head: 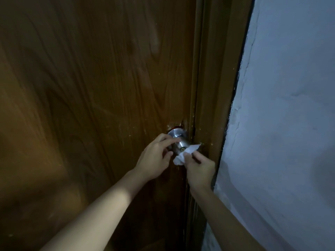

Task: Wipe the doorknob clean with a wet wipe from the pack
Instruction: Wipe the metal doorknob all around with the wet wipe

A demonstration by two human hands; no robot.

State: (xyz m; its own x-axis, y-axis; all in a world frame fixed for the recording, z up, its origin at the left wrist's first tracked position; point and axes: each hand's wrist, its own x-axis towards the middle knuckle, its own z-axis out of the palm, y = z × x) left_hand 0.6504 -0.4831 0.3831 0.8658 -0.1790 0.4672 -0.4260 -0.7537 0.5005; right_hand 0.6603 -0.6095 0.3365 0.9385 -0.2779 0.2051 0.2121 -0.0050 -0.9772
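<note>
A round silver doorknob (179,143) sticks out of the brown wooden door (90,87) near its right edge. My left hand (155,158) curls around the knob's left side, fingertips resting on its top. My right hand (198,168) pinches a crumpled white wet wipe (184,153) and presses it against the knob's lower right face. Part of the knob is hidden behind my fingers and the wipe. The wipe pack is not in view.
The wooden door frame (212,87) runs up just right of the knob. A rough pale blue-grey wall (281,124) fills the right side. The light is dim.
</note>
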